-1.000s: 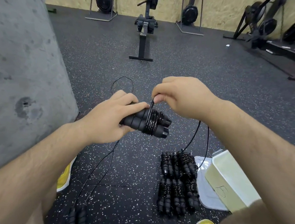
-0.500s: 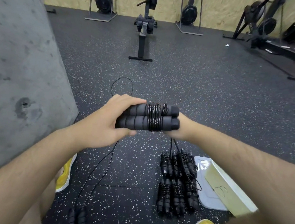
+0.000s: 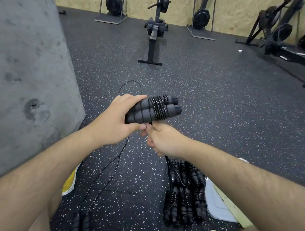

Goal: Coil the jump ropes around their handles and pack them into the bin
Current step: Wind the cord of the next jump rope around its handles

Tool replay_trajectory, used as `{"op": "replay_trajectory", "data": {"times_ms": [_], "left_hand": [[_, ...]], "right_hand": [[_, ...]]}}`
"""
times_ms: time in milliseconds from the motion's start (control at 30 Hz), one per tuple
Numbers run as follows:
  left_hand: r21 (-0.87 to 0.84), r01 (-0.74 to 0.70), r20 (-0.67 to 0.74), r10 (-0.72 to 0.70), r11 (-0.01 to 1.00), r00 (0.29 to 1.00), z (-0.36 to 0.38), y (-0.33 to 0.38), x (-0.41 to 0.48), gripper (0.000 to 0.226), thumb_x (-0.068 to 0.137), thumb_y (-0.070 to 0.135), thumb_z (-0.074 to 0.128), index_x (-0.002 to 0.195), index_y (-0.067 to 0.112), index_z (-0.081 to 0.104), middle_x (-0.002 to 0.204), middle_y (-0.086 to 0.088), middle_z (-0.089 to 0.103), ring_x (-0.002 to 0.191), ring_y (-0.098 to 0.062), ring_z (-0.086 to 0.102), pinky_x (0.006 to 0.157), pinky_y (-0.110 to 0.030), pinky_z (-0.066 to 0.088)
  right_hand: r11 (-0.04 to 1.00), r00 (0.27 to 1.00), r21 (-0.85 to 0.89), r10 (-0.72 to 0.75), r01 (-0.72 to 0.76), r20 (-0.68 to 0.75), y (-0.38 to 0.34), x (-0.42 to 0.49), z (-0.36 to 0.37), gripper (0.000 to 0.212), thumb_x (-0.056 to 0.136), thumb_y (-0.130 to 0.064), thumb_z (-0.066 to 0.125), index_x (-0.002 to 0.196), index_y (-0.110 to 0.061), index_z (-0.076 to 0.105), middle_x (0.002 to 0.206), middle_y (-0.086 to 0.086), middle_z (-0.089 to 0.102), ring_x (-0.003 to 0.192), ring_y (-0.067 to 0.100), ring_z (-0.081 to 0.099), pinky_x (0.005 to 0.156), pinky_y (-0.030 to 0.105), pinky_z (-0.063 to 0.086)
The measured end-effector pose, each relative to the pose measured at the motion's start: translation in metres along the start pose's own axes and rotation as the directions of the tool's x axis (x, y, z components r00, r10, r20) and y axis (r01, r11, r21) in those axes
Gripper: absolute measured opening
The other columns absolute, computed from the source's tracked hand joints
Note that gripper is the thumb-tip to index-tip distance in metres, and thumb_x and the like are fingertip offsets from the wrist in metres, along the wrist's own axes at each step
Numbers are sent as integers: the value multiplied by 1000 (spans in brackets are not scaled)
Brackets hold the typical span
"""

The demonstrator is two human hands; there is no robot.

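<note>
Black foam handles (image 3: 154, 109) sit clamped in the left hand (image 3: 119, 121); the right hand (image 3: 161, 139) (just nearer) pinches the cord (image 3: 150, 123).

Paired black foam handles (image 3: 154, 109), rope (image 3: 157, 107) coiled around their middle

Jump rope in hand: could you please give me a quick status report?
Left hand grips paired handles, cord part-wound. Right hand pinches cord below. Coiled ropes on floor beside bin; one uncoiled rope waits. Nothing blocking.
</note>
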State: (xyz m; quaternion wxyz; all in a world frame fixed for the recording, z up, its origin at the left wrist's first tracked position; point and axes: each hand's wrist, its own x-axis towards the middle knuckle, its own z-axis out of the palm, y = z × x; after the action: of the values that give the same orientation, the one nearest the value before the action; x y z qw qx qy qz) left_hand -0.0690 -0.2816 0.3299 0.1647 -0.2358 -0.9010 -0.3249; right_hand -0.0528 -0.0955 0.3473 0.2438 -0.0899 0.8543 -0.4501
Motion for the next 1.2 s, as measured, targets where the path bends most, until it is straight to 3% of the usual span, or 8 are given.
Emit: {"op": "replay_trajectory", "data": {"times_ms": [133,333,400,467,567,767,933,1200], "left_hand": [[71,71,-62,-67,995,996,0,-10,4,78,80,23,83,148,19,46,123,4,52,116,-23,44,98,-27,26],[181,63,-60,-53,981,997,-3,-17,6,78,83,18,81,151,18,44,119,6,47,106,-16,32,99,-26,27],[223,92,-42,-85,970,995,-4,-22,6,76,83,16,80,150,17,43,121,1,49,106,-17,32,101,-30,32],[275,107,-12,-108,956,994,-4,-29,5,75,82,13,78,149,16,45,121,-2,50,106,-21,35,103,-39,38],[323,78,42,-96,943,994,-3,-31,4,72,80,7,73,147,17,47,120,-3,52,105,-26,39,97,-48,44],[286,-14,104,-16,958,994,0,-21,6,71,77,2,68,142,21,50,119,4,52,102,-19,37,93,-51,46],[255,-126,174,83,959,981,1,-12,4,71,73,-4,70,138,20,54,121,6,55,104,-18,38,95,-47,44],[159,-324,291,269,933,918,-2,12,1,69,67,-11,66,130,18,55,123,8,54,106,-21,44,97,-40,39]], "right_hand": [[969,998,-242,-58,52,-18,-6,-2,0,38,107,-36,30,93,-20,62,76,1,59,62,17,53,61,32,48],[780,995,-623,-92,56,-26,-26,-17,-16,43,107,-35,31,106,-6,63,96,13,67,88,31,63,76,35,49],[728,997,-682,-70,62,16,-32,-28,-20,41,106,-38,33,106,-9,63,95,12,68,87,29,64,76,34,51],[653,993,-749,-90,118,78,-40,-41,-22,41,106,-37,33,103,-10,63,92,11,68,83,27,64,67,30,48],[435,975,-882,-193,183,107,-53,-54,-27,38,107,-32,31,98,-11,61,89,8,64,79,25,60,55,29,39],[234,905,-967,-426,104,-6,-54,-46,-61,23,105,-34,32,95,-24,50,77,-6,46,78,24,46,66,32,33],[211,809,-972,-586,108,-37,-42,-27,-81,29,105,-42,33,109,-32,60,95,-8,60,92,23,60,66,31,37],[298,815,-939,-579,169,-37,-29,-6,-93,26,101,-51,42,109,-39,63,99,-10,62,96,17,60,72,32,45]]}}
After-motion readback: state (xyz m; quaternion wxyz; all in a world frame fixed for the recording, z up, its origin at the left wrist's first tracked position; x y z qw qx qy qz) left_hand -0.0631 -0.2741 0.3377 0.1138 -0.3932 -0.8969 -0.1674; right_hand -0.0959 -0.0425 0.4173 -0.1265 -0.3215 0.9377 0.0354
